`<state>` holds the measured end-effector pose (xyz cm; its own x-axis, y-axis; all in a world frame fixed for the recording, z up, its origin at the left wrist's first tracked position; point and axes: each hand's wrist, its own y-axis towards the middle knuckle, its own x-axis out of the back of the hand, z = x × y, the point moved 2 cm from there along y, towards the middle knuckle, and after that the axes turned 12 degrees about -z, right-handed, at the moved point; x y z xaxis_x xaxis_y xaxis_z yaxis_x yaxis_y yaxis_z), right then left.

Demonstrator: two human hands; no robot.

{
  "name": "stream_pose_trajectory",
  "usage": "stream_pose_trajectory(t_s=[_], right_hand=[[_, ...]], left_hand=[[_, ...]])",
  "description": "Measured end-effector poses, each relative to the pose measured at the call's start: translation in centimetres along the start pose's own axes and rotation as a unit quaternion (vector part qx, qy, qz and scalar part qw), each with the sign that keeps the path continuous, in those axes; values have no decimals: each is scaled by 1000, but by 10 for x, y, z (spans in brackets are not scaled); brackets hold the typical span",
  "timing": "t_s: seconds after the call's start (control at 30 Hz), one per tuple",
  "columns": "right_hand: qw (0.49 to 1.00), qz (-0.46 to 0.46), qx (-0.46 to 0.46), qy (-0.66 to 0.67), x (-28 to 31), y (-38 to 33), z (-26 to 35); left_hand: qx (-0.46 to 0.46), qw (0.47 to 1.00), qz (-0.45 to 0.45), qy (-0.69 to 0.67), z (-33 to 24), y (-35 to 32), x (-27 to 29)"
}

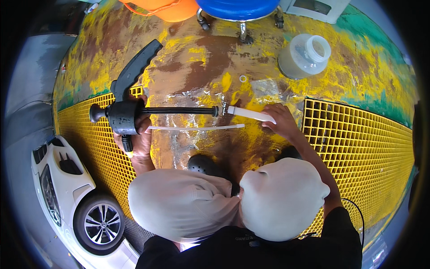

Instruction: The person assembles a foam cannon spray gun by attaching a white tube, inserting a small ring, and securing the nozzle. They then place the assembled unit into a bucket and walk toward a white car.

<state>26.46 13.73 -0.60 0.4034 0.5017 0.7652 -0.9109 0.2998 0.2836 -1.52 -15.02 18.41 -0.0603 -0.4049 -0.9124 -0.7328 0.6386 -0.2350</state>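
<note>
My left hand (141, 147) is wrapped round the black head of a pump sprayer (122, 117), whose curved grip (134, 65) points away from me. From the head a black pump rod (179, 110) stretches to the right. Below it runs a thin translucent dip tube (197, 128). My right hand (283, 122) pinches the near end of a white plastic tube (248, 113). The tube's other end faces the rod's tip, with a small gap between them. On the floor beyond stands an open translucent bottle (298, 60), and a small white ring (242, 79) lies nearer me.
A blue stool on casters (242, 9) and an orange bucket (172, 11) stand at the far side. Yellow floor grating (358, 148) lies on both sides. A white car (67, 179) is at the left. A clear plastic bag (265, 89) lies near the ring.
</note>
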Motion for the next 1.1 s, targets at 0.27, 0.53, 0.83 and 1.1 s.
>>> stream_pose_trajectory(t_s=[0.27, 0.53, 0.83, 1.1], right_hand=[[936, -173, -307, -3, -4, 22, -60], [970, -116, -212, 32, -19, 47, -45], [973, 75, 7, -218, -88, 133, -12], [948, 153, 74, -269, -104, 141, -13]], left_hand=[[5, 996, -18, 85, 10, 6, 26], [-10, 998, -56, 21, 17, 9, 48], [-6, 999, -45, -23, 19, 7, 56], [51, 978, -64, -190, 13, 7, 61]])
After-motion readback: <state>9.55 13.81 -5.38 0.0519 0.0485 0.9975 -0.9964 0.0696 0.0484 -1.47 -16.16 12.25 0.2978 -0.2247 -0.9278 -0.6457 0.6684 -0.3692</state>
